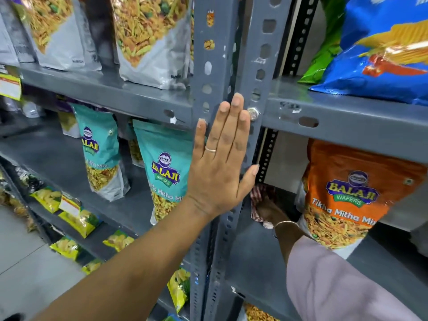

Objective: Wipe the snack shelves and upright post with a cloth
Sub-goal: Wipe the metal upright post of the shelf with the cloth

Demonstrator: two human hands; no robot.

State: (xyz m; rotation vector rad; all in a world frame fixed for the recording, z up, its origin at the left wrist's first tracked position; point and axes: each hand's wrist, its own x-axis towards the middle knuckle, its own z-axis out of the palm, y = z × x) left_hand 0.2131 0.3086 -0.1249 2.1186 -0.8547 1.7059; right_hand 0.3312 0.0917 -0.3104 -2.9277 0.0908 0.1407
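— Nearest the lens, what do you see?
— Two forearms. On the right, a pale lilac fabric sleeve reaches in over the lower grey metal shelf, with a thin gold bangle at the wrist.
— And the right hand?
— It sits behind the post, fingers closed on a red-and-white checked cloth, which is pressed low against the shelf. Much of that hand is hidden.
— The left hand?
— Flat and released, palm against the slotted grey metal upright post, fingers straight and together, thumb spread toward the right hand. A thin silver ring is on one finger. Just beside the fingertips is a steel bolt.
— What surrounds them?
— Beside the left hand's outer edge stands a teal Balaji snack pouch. Just past the right hand stands an orange Balaji snack pouch. Above the left fingertips, the upper grey metal shelf carries a silver mix pouch; above the right hand lies a blue crisp bag.
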